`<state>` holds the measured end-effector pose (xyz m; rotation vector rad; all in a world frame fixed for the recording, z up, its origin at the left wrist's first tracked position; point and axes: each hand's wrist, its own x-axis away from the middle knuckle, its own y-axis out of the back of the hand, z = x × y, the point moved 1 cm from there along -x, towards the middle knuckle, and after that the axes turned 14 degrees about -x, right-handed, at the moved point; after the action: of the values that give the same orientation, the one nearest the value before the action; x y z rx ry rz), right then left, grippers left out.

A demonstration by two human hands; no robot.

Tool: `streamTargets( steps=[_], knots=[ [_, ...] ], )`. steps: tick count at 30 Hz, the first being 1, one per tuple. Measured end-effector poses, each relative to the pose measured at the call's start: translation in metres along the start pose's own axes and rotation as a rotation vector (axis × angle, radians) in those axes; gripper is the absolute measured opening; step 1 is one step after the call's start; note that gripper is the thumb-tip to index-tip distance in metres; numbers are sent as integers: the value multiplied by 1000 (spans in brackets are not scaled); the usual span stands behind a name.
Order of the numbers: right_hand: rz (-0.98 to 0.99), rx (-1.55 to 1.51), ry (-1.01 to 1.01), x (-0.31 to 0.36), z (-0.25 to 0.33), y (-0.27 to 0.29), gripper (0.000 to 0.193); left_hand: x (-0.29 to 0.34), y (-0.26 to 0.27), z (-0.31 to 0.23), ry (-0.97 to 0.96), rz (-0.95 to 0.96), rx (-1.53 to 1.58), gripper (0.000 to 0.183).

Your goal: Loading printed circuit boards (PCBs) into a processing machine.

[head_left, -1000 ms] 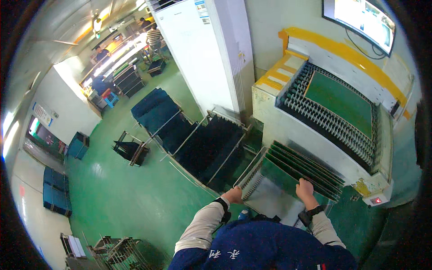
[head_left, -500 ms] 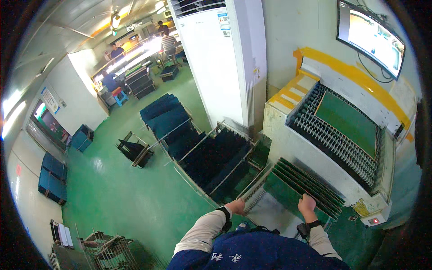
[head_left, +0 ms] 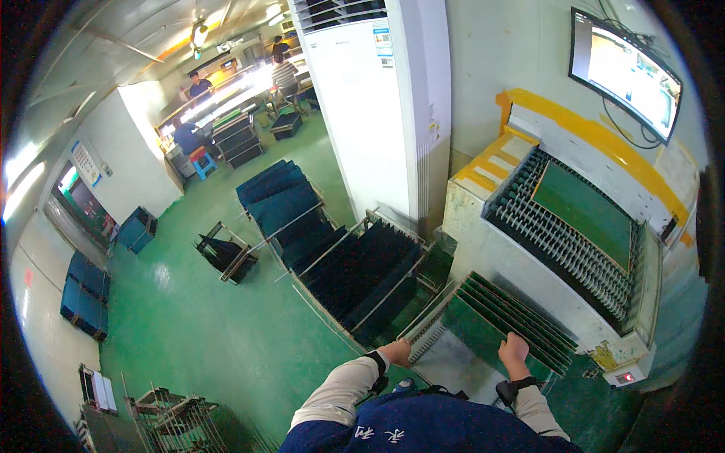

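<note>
A metal rack [head_left: 428, 341] with toothed slots stands in front of me. Several thin green panels [head_left: 521, 317] stand side by side in it, tilted. My left hand [head_left: 396, 352] is closed round the rack's left edge. My right hand [head_left: 513, 349] is closed at the near edge of the closest green panel [head_left: 472, 323], its fingertips partly hidden. To the right, one green board [head_left: 585, 208] lies flat on the rollers of a white conveyor machine [head_left: 472, 226].
Long racks of dark panels [head_left: 362, 272] stand ahead to the left, beside a tall white cabinet unit [head_left: 362, 113]. A small rack [head_left: 226, 253] stands on the green floor [head_left: 174, 317]. A screen [head_left: 627, 68] hangs at upper right. Several people sit at a bright bench far off.
The whole view has shifted slightly, with the machine and rack sitting a little lower in the picture. Both hands keep nearly the same places on the rack and panel.
</note>
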<state>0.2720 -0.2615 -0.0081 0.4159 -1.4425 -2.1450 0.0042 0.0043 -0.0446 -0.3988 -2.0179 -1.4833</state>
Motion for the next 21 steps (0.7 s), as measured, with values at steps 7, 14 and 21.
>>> streamTargets(
  steps=[7,14,21],
  knots=[
    [-6,-3,2,1,4,2,19,-11,-16,7,36,-43,14,80],
    [-19,-3,16,2,6,4,19,-14,-20,9,31,-44,6,79],
    [-28,20,24,2,1,0,20,-7,-12,4,43,-50,23,78]
  ],
)
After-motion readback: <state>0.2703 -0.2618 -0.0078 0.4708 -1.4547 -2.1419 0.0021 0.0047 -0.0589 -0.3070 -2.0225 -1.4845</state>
